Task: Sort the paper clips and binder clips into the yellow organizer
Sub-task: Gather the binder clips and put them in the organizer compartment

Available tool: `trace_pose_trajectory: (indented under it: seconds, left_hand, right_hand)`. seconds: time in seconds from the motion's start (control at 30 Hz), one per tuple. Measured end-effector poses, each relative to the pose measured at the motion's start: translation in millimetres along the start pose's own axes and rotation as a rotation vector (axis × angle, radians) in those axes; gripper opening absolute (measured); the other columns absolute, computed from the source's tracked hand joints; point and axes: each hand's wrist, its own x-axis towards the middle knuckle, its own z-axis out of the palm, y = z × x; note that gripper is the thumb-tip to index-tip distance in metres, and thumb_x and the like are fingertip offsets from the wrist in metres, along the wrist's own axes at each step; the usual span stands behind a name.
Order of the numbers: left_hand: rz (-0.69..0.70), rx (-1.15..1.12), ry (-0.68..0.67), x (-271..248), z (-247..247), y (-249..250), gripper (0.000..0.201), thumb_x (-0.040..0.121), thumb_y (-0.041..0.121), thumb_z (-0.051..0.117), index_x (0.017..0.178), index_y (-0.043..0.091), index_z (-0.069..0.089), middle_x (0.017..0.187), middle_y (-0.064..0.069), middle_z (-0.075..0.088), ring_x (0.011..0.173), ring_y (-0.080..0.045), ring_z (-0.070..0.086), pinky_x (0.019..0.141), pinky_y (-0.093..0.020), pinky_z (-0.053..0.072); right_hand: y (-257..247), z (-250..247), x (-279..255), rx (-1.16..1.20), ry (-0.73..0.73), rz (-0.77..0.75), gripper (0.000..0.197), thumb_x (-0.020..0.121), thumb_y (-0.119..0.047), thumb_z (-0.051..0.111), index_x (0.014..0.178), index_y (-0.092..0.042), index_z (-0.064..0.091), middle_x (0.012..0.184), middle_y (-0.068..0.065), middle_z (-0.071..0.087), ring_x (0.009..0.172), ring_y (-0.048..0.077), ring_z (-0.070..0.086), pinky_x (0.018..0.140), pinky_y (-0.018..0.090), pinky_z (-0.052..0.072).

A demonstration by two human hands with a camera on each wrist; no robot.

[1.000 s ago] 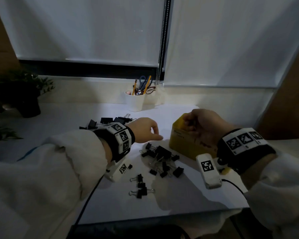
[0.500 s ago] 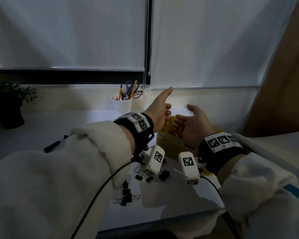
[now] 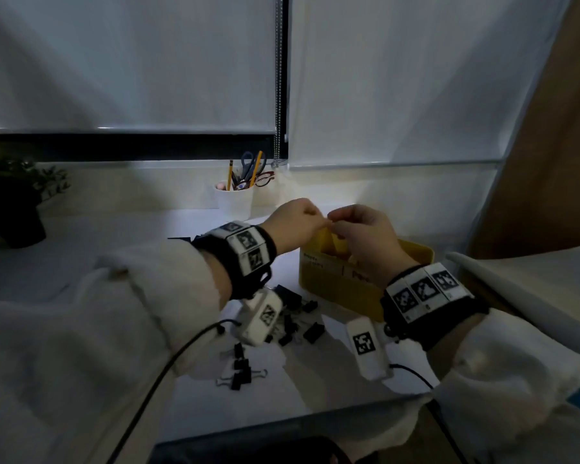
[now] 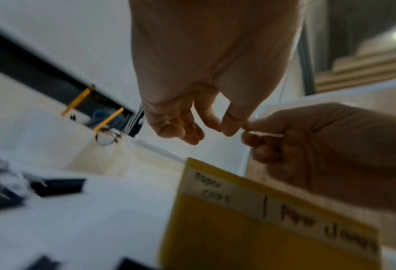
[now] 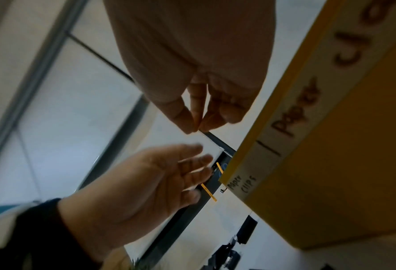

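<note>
The yellow organizer (image 3: 335,289) stands on the white table right of centre, with a taped label reading "Paper clips" on its front (image 4: 215,190) (image 5: 243,184). Both hands hover above its left compartment, fingertips nearly touching. My right hand (image 3: 359,229) (image 5: 198,127) pinches a small silvery paper clip (image 4: 265,135) between thumb and forefinger. My left hand (image 3: 295,222) (image 4: 215,126) (image 5: 146,182) holds nothing; its fingers are relaxed, and its thumb sits next to the right fingertips. Black binder clips (image 3: 292,316) lie in a loose pile left of the organizer, with a few more (image 3: 241,373) nearer me.
A white cup (image 3: 234,204) with pencils and scissors stands at the back by the window. A dark potted plant (image 3: 10,209) sits at the far left. The table's front edge (image 3: 282,426) runs close below my wrists. A wooden panel (image 3: 549,162) rises on the right.
My left hand rose from the binder clip pile to above the organizer. Both hands were spread open half a second ago; now the right thumb and forefinger pinch together beside the left fingertips.
</note>
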Motion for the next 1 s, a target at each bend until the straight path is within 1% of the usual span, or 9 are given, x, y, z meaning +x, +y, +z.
trace_pose_trajectory:
  seconds: [0.1, 0.2, 0.3, 0.43, 0.6, 0.7, 0.83, 0.9, 1.0]
  left_hand:
    - [0.057, 0.316, -0.091, -28, -24, -19, 0.015, 0.091, 0.031, 0.061, 0.102, 0.021, 0.061, 0.105, 0.003, 0.061, 0.100, -0.019, 0.059, 0.086, -0.032, 0.050]
    - [-0.065, 0.638, -0.465, -54, -42, -32, 0.077, 0.067, 0.066, 0.075, 0.131, 0.034, 0.045, 0.131, 0.008, 0.050, 0.116, -0.017, 0.053, 0.097, -0.035, 0.046]
    - [-0.228, 0.935, -0.764, -72, -49, -34, 0.140, 0.033, 0.082, 0.077, 0.147, 0.052, 0.001, 0.154, 0.003, 0.032, 0.137, -0.023, 0.039, 0.108, -0.047, 0.040]
    - [-0.304, 1.114, -0.806, -84, -40, -35, 0.159, 0.034, 0.075, 0.083, 0.141, 0.049, -0.032, 0.163, -0.002, 0.006, 0.143, -0.029, 0.029, 0.105, -0.049, 0.040]
    - [-0.221, 1.149, -0.730, -87, -23, -45, 0.158, 0.036, 0.073, 0.085, 0.142, 0.049, -0.030, 0.161, -0.002, 0.005, 0.140, -0.032, 0.032, 0.099, -0.047, 0.043]
    - [-0.205, 0.966, -0.652, -79, -25, -53, 0.144, 0.033, 0.075, 0.084, 0.146, 0.054, -0.003, 0.151, -0.003, 0.024, 0.132, -0.028, 0.042, 0.101, -0.044, 0.046]
    - [-0.208, 0.668, -0.532, -70, -33, -74, 0.097, 0.050, 0.070, 0.082, 0.130, 0.049, 0.032, 0.116, 0.003, 0.056, 0.090, -0.018, 0.067, 0.069, -0.032, 0.061]
    - [-0.231, 0.579, -0.461, -70, -39, -81, 0.070, 0.071, 0.057, 0.078, 0.126, 0.041, 0.038, 0.093, 0.003, 0.063, 0.067, -0.016, 0.069, 0.051, -0.025, 0.055]
    - [-0.260, 0.574, -0.365, -70, -50, -92, 0.050, 0.084, 0.047, 0.070, 0.121, 0.029, 0.041, 0.078, 0.004, 0.062, 0.053, -0.011, 0.058, 0.044, -0.022, 0.043]
  right_hand:
    - [-3, -6, -18, -0.154, -0.143, -0.101, 0.004, 0.084, -0.005, 0.071, 0.084, -0.009, 0.070, 0.071, 0.004, 0.066, 0.057, 0.010, 0.057, 0.053, 0.021, 0.048]
    - [-1, -6, -34, -0.451, -0.441, -0.019, 0.016, 0.081, -0.010, 0.077, 0.095, -0.005, 0.070, 0.076, 0.003, 0.069, 0.053, 0.002, 0.061, 0.048, 0.014, 0.045]
    - [9, 3, -41, -0.898, -0.661, 0.139, 0.066, 0.067, -0.028, 0.089, 0.123, -0.015, 0.057, 0.093, 0.003, 0.072, 0.072, 0.012, 0.071, 0.060, 0.031, 0.059]
    - [17, 18, -44, -1.152, -0.786, 0.296, 0.086, 0.048, -0.037, 0.096, 0.117, -0.018, 0.049, 0.080, 0.003, 0.075, 0.071, 0.019, 0.074, 0.071, 0.047, 0.062]
    - [19, 42, -42, -1.090, -0.858, 0.304, 0.076, 0.055, -0.028, 0.095, 0.121, -0.017, 0.059, 0.101, 0.009, 0.075, 0.081, 0.026, 0.075, 0.073, 0.047, 0.061]
    - [20, 60, -39, -0.981, -0.791, 0.260, 0.065, 0.069, -0.022, 0.088, 0.125, -0.013, 0.057, 0.115, 0.011, 0.068, 0.094, 0.028, 0.071, 0.079, 0.040, 0.061]
    - [32, 74, -27, -0.923, -0.603, 0.175, 0.037, 0.080, -0.025, 0.078, 0.110, -0.013, 0.062, 0.096, 0.005, 0.062, 0.092, 0.023, 0.064, 0.080, 0.034, 0.056]
    - [41, 75, -21, -0.773, -0.550, 0.216, 0.015, 0.081, -0.013, 0.077, 0.089, -0.012, 0.065, 0.085, 0.008, 0.064, 0.089, 0.030, 0.069, 0.083, 0.042, 0.059]
    - [50, 70, -19, -0.667, -0.475, 0.235, 0.020, 0.086, 0.001, 0.067, 0.074, -0.014, 0.062, 0.085, 0.017, 0.067, 0.086, 0.038, 0.070, 0.079, 0.046, 0.060]
